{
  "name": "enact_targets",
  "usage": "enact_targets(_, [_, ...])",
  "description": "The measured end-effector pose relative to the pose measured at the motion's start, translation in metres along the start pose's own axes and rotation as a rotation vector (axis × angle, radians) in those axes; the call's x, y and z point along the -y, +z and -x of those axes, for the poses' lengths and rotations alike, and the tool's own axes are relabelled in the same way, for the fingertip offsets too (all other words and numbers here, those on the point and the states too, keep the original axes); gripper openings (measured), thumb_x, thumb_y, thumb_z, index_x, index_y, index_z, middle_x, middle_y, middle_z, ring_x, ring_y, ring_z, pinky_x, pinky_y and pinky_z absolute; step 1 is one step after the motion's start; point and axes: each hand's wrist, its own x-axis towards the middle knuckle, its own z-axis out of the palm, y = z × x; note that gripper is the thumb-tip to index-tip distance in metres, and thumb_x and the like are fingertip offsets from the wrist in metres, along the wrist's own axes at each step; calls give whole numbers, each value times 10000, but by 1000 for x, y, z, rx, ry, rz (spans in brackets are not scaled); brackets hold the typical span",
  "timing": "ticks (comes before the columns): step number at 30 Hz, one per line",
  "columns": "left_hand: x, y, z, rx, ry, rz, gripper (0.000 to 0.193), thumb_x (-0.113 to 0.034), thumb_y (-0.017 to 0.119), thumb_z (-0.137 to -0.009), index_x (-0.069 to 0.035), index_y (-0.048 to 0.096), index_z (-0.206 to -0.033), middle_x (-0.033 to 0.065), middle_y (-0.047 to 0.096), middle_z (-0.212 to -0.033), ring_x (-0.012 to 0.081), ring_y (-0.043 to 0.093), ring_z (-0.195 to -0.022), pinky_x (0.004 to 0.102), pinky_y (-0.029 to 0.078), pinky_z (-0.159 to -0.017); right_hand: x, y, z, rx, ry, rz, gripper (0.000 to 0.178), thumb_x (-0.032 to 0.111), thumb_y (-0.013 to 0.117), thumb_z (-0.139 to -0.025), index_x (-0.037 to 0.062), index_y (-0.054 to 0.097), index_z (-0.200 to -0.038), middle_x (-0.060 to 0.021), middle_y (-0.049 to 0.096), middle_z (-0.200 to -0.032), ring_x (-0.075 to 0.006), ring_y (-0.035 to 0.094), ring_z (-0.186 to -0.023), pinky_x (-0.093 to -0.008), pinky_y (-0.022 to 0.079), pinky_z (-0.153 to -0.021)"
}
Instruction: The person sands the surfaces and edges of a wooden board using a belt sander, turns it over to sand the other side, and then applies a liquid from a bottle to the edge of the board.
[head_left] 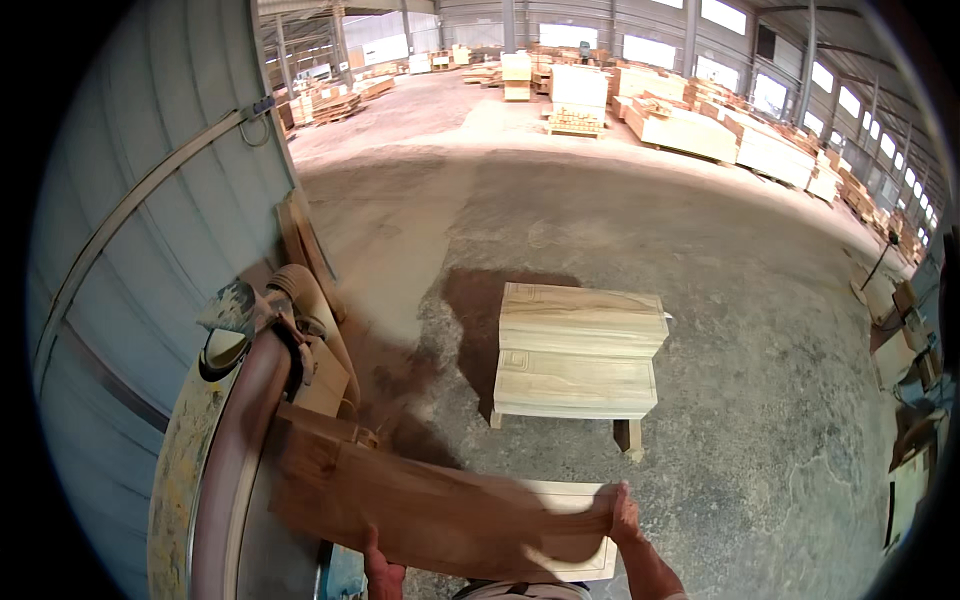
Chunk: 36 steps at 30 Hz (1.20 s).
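A long wooden panel (430, 505) lies across the lower middle, mostly in shadow, with a pale sunlit part at its right end. At its near edge is my left hand (382, 572), thumb up against the face and the other fingers hidden below. My right hand (625, 515) grips the right end, fingers wrapped round the edge. The panel's left end reaches over to a belt sanding machine (235, 470) with a long reddish-brown belt, where the wood looks blurred. Whether it touches the belt I cannot tell.
Ahead, pale wooden panels (577, 385) are stacked on low wooden supports (629, 440) on the concrete floor. A corrugated metal wall (130, 230) rises on the left, boards (305, 240) leaning by its edge. Lumber piles (680, 130) fill the far hall; more wooden pieces (895, 360) line the right.
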Motion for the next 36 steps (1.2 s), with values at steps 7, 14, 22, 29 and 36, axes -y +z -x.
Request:
enact_targets(7, [-64,82,16,234,328,38,498,-193,651,-791,-47,483,-1237,89,535,-1200,239,507,-1100,407,418,-924,-27,57,-28,-133,141,-200,487,441,372,-945,48,551,-720,-61,530,-629,-133,437,-567,-291,377,-523])
enact_targets(14, [-54,171,65,283,745,-539,290,-89,760,-694,0,616,-930,-3,611,-848,106,558,-762,264,463,-694,81,71,-81,-17,267,-537,670,556,430,-886,18,419,-1284,-152,451,-1298,-286,433,-1183,-416,334,-969])
enact_targets(22, [-30,103,28,312,447,-1186,345,-163,756,-693,24,644,-959,79,669,-832,120,602,-751,293,487,-658,237,108,-73,190,50,-982,836,638,302,-881,-78,312,-1311,-227,424,-1289,-313,394,-1215,-434,285,-1031])
enact_targets(29, [-20,53,17,350,341,-1228,305,-115,744,-724,9,645,-985,74,672,-903,131,614,-828,294,498,-725,201,115,-35,238,156,-966,810,657,297,-870,-76,460,-1173,-228,506,-1207,-304,455,-1166,-426,324,-1004])
enact_targets(36, [-5,51,17,371,310,-1155,324,-69,732,-732,7,628,-1030,72,669,-925,131,612,-846,289,498,-740,212,114,-18,192,120,-460,519,382,581,-852,-53,511,-1125,-201,555,-1145,-284,492,-1123,-426,327,-1016])
